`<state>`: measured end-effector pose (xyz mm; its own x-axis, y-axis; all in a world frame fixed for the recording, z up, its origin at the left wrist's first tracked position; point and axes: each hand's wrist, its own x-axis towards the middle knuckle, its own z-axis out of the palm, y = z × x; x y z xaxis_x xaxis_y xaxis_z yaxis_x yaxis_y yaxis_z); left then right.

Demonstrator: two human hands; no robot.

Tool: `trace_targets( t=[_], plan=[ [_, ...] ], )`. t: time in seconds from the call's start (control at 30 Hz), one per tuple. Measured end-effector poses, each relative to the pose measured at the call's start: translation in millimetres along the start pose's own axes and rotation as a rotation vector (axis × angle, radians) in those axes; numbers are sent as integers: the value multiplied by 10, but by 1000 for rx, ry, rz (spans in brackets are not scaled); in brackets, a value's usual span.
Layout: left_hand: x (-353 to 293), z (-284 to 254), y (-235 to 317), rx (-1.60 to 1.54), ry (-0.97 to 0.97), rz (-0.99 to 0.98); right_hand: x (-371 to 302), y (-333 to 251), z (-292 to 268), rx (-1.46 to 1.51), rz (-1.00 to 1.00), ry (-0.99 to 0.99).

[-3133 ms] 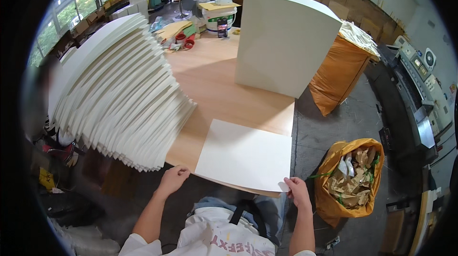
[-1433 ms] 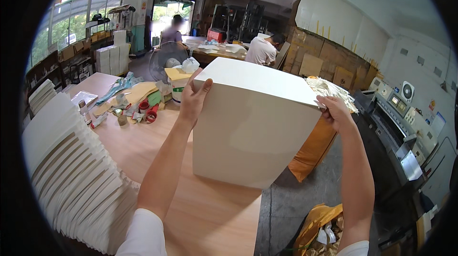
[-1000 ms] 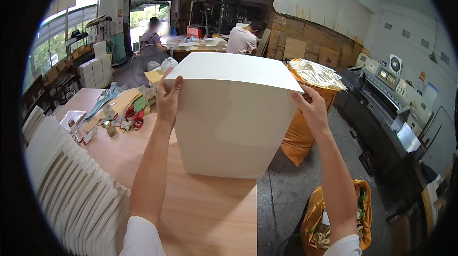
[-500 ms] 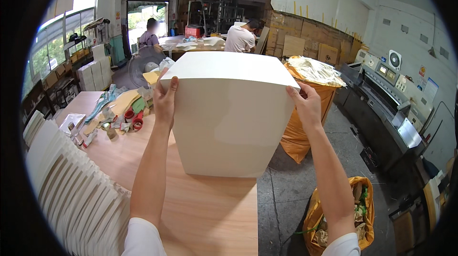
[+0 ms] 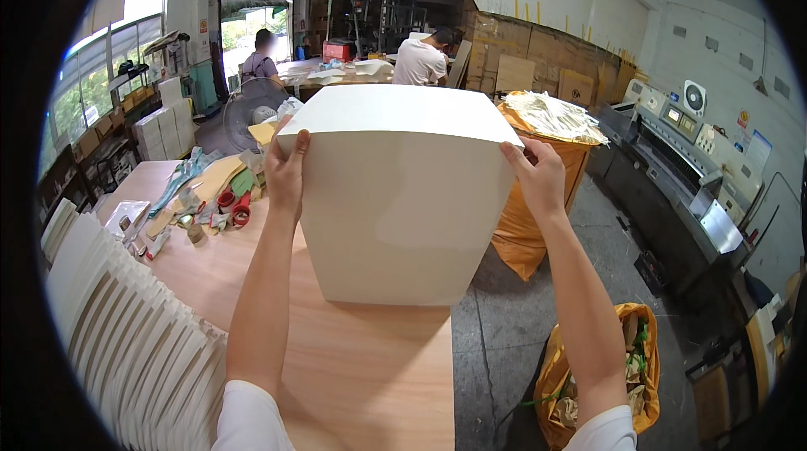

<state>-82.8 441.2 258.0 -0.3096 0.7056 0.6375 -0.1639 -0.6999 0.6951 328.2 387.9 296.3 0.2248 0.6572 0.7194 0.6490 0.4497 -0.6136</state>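
A tall block of white paper (image 5: 395,224), its sheets evenly stacked, stands upright on the wood-toned table (image 5: 361,367) near the right edge. My left hand (image 5: 287,167) is closed on its upper left corner, the thumb against the near face and the fingers mostly hidden at the side. At the upper right corner, my right hand (image 5: 540,174) pinches the block with the thumb in front. The fingers behind it are partly hidden. Both forearms reach up along the block's sides.
Fanned stacks of white sheets (image 5: 126,342) sit at the left. Tape rolls (image 5: 241,211) and scraps lie behind them. Right of the table are an orange scrap sack (image 5: 538,207), a lower orange bag (image 5: 551,384) and a cutting machine (image 5: 672,157). Two people are farther back.
The whole view has shifted very slightly. Both hands keep their hold on the block's upper corners, and the block stays in place on the table.
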Motion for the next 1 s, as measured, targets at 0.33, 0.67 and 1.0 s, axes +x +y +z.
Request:
trace_targets(
  t=[0.33, 0.67, 1.0],
  plan=[
    [30, -193, -115, -63, -14, -38, -153, 112, 8, 399, 238, -66],
    [-2116, -1214, -2009, 21, 146, -914, -2395, 1878, 1006, 769, 886, -323],
    [-2276, -1276, -1996, 31, 153, -896, -2556, 1570, 1342, 784, 957, -151]
  ],
)
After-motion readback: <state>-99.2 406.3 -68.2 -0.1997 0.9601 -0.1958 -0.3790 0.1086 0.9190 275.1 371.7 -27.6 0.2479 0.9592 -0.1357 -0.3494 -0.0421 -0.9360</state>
